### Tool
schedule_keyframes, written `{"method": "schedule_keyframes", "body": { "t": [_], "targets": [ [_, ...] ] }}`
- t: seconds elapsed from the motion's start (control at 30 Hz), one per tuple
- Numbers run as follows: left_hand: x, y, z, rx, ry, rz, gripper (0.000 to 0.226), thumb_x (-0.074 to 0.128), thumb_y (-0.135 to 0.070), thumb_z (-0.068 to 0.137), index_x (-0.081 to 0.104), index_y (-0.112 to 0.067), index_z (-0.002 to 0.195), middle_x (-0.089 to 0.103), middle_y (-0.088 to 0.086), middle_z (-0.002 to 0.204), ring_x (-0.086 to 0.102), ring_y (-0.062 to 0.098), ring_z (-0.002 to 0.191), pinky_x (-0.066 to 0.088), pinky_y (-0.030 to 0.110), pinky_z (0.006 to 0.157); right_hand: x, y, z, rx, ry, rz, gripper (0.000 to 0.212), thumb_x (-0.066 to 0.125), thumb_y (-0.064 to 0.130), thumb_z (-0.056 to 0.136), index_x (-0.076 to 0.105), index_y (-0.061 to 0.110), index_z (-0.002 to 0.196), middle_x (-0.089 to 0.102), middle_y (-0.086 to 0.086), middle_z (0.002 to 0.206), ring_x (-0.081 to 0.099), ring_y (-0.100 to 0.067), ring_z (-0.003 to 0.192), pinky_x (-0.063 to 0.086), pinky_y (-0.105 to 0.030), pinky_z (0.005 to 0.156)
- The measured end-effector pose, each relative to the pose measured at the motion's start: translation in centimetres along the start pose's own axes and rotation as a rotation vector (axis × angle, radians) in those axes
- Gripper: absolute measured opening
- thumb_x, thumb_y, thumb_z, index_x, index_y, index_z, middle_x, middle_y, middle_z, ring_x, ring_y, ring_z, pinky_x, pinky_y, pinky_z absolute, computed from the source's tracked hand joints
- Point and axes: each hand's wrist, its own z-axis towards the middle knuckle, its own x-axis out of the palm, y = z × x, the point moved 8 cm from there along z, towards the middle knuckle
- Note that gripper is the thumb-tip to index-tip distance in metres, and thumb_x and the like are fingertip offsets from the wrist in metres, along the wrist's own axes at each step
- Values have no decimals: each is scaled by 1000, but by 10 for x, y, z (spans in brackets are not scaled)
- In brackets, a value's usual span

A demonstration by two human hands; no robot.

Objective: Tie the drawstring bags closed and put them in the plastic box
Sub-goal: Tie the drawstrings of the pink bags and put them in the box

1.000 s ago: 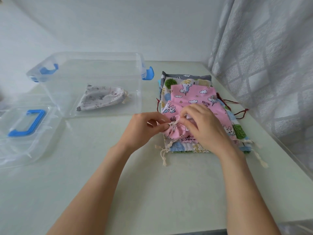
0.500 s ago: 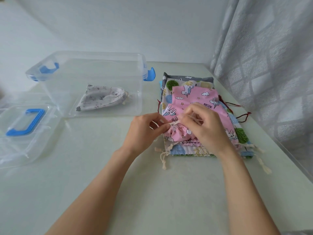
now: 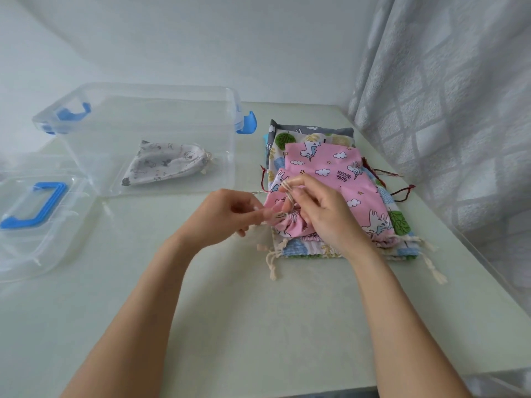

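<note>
The right hand (image 3: 321, 214) had the cream drawstring (image 3: 288, 193) looped over its curled fingers, pinched up above the gathered mouth of the pink unicorn bag (image 3: 330, 173). The left hand (image 3: 227, 216) came in from the other side, fingertips pinching at that same gathered mouth, right against the cord; exactly which strand it held, I could not tell. Both hands were closed on the work, nearly touching each other.

The pink bag lay on top of a pile of other drawstring bags (image 3: 301, 137), patterned with trees and grey prints, on the pale green table (image 3: 230, 311). Cream tasselled cords (image 3: 271, 262) trailed off the near edge of the pile, and dark red cords (image 3: 402, 192) poked out on its far right side.

Off to the left stood the clear plastic box (image 3: 143, 110) with blue latches, lid off. Inside it lay one grey-white printed bag (image 3: 166, 166), mouth drawn shut and pointing right. The clear lid (image 3: 43, 231) with its blue handle rested flat on the table, left of the box and nearer the person. A grey checked curtain (image 3: 445, 96) hung along the right edge of the table.
</note>
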Motion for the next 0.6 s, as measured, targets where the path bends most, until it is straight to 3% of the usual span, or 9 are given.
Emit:
{"method": "schedule_keyframes", "body": {
  "t": [0.1,0.2,0.3,0.4,0.5,0.6],
  "targets": [
    [4,10,-6,-96,126,49,32,67,-41,80,70,-9,79,54,-7,55,40,6,45,35,15,47,1,-3,-1,11,11,-41,20,47,9,96,63,17,106,64,12,66,40,-2,46,34,-17,50],
    [3,16,-4,-102,88,129,25,64,-48,81,71,-24,77,53,-12,57,40,4,52,34,17,53,1,-2,0,-3,13,-70,14,50,9,95,60,17,102,68,11,69,43,-6,47,38,-23,50],
    [12,17,-1,-87,110,206,30,72,-57,65,69,-30,78,60,-14,68,46,1,58,37,19,60,-1,-2,-1,-10,10,-67,8,54,13,93,54,15,101,73,6,80,59,-32,66,48,-39,62],
    [11,11,0,32,78,361,22,77,-39,71,71,-26,88,65,-15,75,53,2,65,44,21,67,0,-6,-1,26,24,-47,17,56,14,92,46,10,106,73,5,81,61,-37,75,49,-41,67],
    [-1,4,-2,89,48,270,11,70,-32,80,72,-22,85,67,-13,70,60,0,67,46,18,71,-1,-13,1,65,37,-114,16,59,17,91,53,11,105,73,9,85,67,-19,81,53,-38,77],
    [-6,-5,-6,97,84,94,27,54,-36,90,73,-17,84,57,-11,56,55,4,58,46,17,66,-2,-20,2,98,24,-136,5,61,17,90,64,19,94,71,13,86,65,3,80,50,-23,79]
  ]
}}
